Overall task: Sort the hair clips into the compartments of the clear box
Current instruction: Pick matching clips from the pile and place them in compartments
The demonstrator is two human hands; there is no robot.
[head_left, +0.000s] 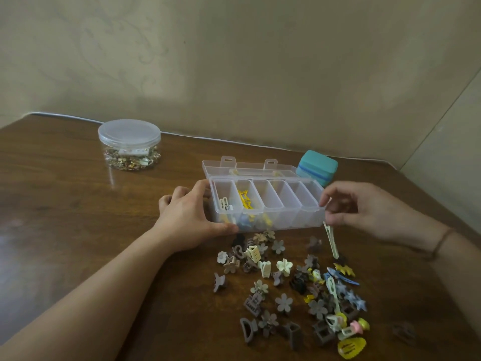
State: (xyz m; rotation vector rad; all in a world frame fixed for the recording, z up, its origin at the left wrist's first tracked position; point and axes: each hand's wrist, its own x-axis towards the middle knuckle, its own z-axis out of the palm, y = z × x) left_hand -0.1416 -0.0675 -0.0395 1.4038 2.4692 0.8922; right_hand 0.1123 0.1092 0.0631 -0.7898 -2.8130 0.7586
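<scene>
Holding the clear box (265, 204) at both ends: my left hand (192, 217) curls round its left end, thumb along the near bottom edge; my right hand (364, 209) pinches the right near corner with its fingers (328, 196). A long pale clip (331, 239) hangs from under that right hand; I cannot tell how it is gripped.

Box: on the wooden worktop (78, 217), lid (247, 169) open behind it. Leftmost compartment holds a white clip (224, 204); the next holds yellow star clips (245, 199); more clips show through the front wall low down. The other compartments on top hold nothing visible.

Loose hair clips (286, 287): a scattered heap just in front of the box, flowers, stars, claws, in brown, cream, blue and yellow.

Also present: a lidded round clear tub (129, 144) of gold-coloured trinkets, far left; a teal case (317, 168) behind the box's right end.
</scene>
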